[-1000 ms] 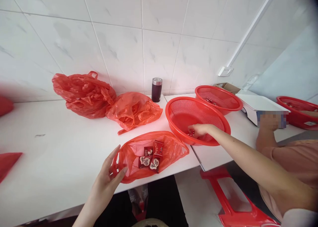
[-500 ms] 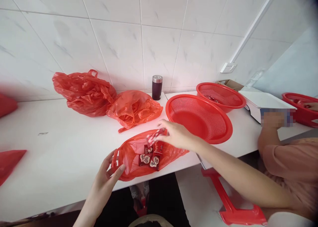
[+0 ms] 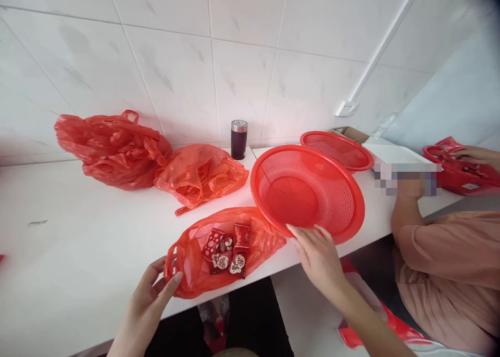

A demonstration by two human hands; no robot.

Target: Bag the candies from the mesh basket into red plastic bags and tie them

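An open red plastic bag [image 3: 258, 242] lies at the table's front edge, with several small red and dark red packets [image 3: 226, 250] inside. My left hand [image 3: 158, 287] grips the bag's left rim between thumb and fingers. Over at the near rim of a large red perforated basket [image 3: 297, 195], my right hand [image 3: 318, 253] has its fingers on the rim, and the basket tilts toward me. No packets show inside this basket.
Two bunched red bags [image 3: 117, 149], [image 3: 203, 175] and a dark tumbler [image 3: 239, 140] stand along the wall. Behind the large basket is another red basket [image 3: 338, 150]. At the right, a co-worker's arm [image 3: 408, 211] rests near a white tray [image 3: 394, 153]; another hand [image 3: 478, 154] reaches a red basket [image 3: 464, 177].
The red packet that my right hand held now lies in the bag. My right hand has moved right to the large basket, whose near side has come down into a tilt.
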